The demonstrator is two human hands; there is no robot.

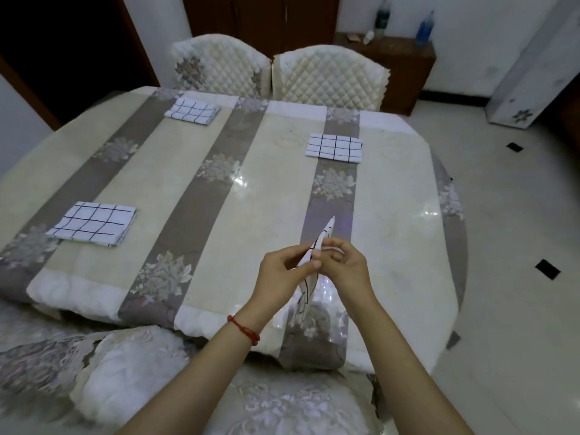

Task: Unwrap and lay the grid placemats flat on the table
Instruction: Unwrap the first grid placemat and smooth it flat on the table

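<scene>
I have the fourth grid placemat [314, 262] pinched edge-on between both hands above the near side of the table [392, 215]: my left hand [282, 271] nips its near edge, my right hand [343, 268] curls round the other face. Three folded placemats already lie well apart on the table. If I pull unevenly, I judge a corner could slip loose and the cloth would land creased, or hang over the table's edge.

two quilted chairs [329, 76], bottles [425, 28] on a wooden cabinet [405, 62].
</scene>
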